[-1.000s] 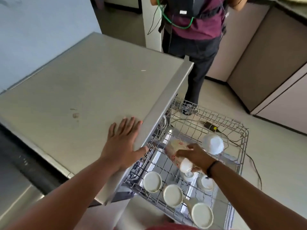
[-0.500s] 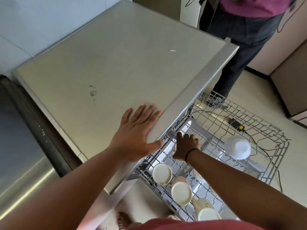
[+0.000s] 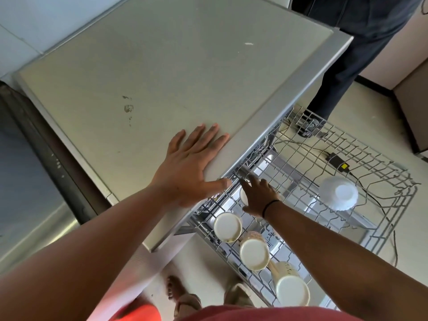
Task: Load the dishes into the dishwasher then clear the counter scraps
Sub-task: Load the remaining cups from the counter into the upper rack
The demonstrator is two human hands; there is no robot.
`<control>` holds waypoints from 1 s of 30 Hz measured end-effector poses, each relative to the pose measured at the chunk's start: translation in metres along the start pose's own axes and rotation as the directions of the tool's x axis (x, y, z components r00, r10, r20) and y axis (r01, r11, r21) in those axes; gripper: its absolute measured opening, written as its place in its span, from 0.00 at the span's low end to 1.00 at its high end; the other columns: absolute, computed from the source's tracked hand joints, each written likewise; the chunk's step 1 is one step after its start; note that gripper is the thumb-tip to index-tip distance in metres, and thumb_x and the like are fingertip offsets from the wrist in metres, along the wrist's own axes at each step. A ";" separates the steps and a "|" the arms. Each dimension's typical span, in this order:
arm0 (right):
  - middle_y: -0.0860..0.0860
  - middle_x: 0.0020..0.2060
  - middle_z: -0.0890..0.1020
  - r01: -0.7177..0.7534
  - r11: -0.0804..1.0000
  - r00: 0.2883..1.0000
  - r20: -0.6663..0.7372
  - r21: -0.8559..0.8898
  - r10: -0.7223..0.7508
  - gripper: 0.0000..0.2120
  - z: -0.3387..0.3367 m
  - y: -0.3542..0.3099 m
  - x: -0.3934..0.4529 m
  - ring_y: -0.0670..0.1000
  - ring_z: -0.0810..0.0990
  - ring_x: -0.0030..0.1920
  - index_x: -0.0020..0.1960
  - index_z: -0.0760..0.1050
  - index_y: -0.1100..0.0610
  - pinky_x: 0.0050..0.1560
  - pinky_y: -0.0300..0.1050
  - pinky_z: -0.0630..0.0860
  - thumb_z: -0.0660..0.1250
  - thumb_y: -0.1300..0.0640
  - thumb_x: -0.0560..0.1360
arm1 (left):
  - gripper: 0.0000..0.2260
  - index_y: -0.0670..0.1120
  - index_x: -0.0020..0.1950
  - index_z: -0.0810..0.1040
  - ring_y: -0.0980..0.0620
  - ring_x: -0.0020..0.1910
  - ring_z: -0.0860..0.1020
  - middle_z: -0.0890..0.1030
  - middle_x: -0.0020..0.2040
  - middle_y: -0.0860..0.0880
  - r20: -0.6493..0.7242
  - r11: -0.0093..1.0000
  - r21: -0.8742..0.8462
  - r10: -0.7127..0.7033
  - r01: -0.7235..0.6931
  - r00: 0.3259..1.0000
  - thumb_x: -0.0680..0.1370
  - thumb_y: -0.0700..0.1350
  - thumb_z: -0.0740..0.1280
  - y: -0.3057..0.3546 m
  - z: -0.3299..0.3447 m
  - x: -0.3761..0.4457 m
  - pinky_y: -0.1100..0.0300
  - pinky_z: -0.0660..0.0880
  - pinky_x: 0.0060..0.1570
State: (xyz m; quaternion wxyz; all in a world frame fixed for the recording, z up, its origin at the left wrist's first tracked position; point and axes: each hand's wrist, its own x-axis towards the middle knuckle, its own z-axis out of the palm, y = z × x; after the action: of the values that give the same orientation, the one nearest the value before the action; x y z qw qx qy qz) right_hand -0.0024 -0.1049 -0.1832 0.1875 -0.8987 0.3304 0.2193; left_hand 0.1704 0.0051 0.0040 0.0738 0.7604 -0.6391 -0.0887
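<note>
The pulled-out wire dishwasher rack (image 3: 370, 163) sticks out from under the grey counter (image 3: 162, 66). My left hand (image 3: 192, 167) lies flat on the counter's front edge, thumb over the lip. My right hand (image 3: 260, 195) reaches into the rack's back left corner, thumb and fingers around a pale cup (image 3: 242, 196) that is mostly hidden beneath the palm. Three upturned cream cups (image 3: 227, 226) (image 3: 254, 253) (image 3: 292, 291) stand in a row along the rack's near left side. A white bowl (image 3: 339, 192) sits upside down at the right.
Another person's dark trouser legs (image 3: 354, 54) stand just beyond the rack. A black power adapter with its cable (image 3: 337, 161) lies on the floor under the rack. My sandalled feet (image 3: 185, 300) are below. A steel appliance front (image 3: 27, 193) is at the left.
My right hand carried the patterned cup from the rack's middle to its back left corner, under the counter edge. My left hand stayed flat on the counter. The view tilted further down.
</note>
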 end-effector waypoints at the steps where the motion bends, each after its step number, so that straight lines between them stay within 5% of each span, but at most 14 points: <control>1: 0.52 0.77 0.49 0.025 1.000 1.000 0.007 -0.012 -0.025 0.48 0.003 0.001 -0.002 0.64 0.56 0.73 0.77 0.44 0.46 0.68 0.61 0.64 0.72 0.42 0.69 | 0.39 0.61 0.77 0.46 0.59 0.77 0.40 0.44 0.78 0.59 -0.003 1.000 -0.002 0.000 0.000 1.000 0.70 0.70 0.56 0.000 0.000 0.000 0.50 0.40 0.74; 6: 0.52 0.78 0.40 0.002 0.995 0.998 -0.068 0.102 0.005 0.51 0.012 0.010 -0.022 0.63 0.48 0.76 0.76 0.34 0.43 0.73 0.61 0.54 0.69 0.39 0.70 | 0.39 0.60 0.77 0.48 0.59 0.77 0.41 0.47 0.79 0.57 -0.007 1.000 -0.007 -0.009 0.008 1.000 0.70 0.70 0.57 0.003 -0.001 -0.001 0.50 0.41 0.75; 12: 0.51 0.77 0.38 -0.108 0.994 0.994 -0.013 0.031 0.109 0.49 0.013 0.032 -0.056 0.66 0.47 0.75 0.75 0.34 0.38 0.69 0.63 0.62 0.69 0.42 0.71 | 0.39 0.61 0.78 0.47 0.58 0.77 0.41 0.46 0.79 0.57 0.022 0.999 0.023 -0.030 0.030 0.999 0.71 0.68 0.59 0.009 -0.005 -0.001 0.51 0.39 0.75; 16: 0.53 0.77 0.35 -0.027 0.997 0.999 -0.033 -0.074 0.025 0.49 0.007 0.006 -0.036 0.71 0.50 0.74 0.74 0.33 0.35 0.66 0.64 0.67 0.69 0.51 0.74 | 0.39 0.60 0.78 0.45 0.56 0.77 0.41 0.45 0.79 0.56 -0.017 0.998 0.060 -0.031 0.032 0.999 0.73 0.67 0.61 0.009 0.000 -0.004 0.52 0.38 0.75; 22: 0.58 0.76 0.53 -0.057 0.979 0.994 -0.098 -0.197 0.038 0.38 0.013 -0.021 -0.015 0.69 0.69 0.64 0.77 0.47 0.44 0.55 0.64 0.75 0.65 0.57 0.76 | 0.40 0.59 0.77 0.52 0.57 0.77 0.47 0.51 0.79 0.57 -0.073 0.998 -0.008 -0.066 0.065 0.995 0.69 0.70 0.58 0.005 0.002 -0.007 0.54 0.43 0.75; 25: 0.58 0.72 0.60 -0.084 0.996 0.991 -0.105 0.034 0.087 0.45 0.009 -0.009 -0.012 0.65 0.74 0.61 0.76 0.50 0.45 0.51 0.58 0.79 0.74 0.55 0.68 | 0.40 0.59 0.77 0.55 0.57 0.77 0.49 0.52 0.78 0.57 -0.083 0.997 -0.018 -0.080 0.079 0.993 0.68 0.70 0.60 0.006 0.002 -0.009 0.56 0.44 0.74; 28: 0.59 0.69 0.65 -0.164 0.900 0.975 -0.075 0.404 0.211 0.48 -0.003 0.012 -0.007 0.65 0.73 0.61 0.75 0.54 0.47 0.57 0.57 0.76 0.78 0.51 0.64 | 0.40 0.61 0.76 0.55 0.59 0.77 0.49 0.53 0.78 0.58 -0.085 0.995 -0.045 -0.091 0.088 0.992 0.67 0.69 0.63 0.004 -0.001 -0.005 0.56 0.44 0.73; 30: 0.59 0.67 0.67 -0.184 0.874 0.971 -0.056 0.450 0.234 0.47 -0.006 0.020 -0.007 0.65 0.73 0.61 0.73 0.56 0.48 0.59 0.59 0.74 0.79 0.49 0.62 | 0.41 0.62 0.76 0.54 0.60 0.76 0.48 0.52 0.78 0.59 -0.078 0.995 -0.040 -0.097 0.094 0.992 0.66 0.70 0.63 0.003 -0.001 -0.002 0.56 0.44 0.73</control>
State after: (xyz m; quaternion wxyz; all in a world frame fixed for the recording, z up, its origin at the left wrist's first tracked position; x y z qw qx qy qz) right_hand -0.0191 -0.1183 -0.1784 0.3433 -0.8022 0.4763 0.1083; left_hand 0.1672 0.0070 0.0059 0.1085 0.7917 -0.5967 -0.0732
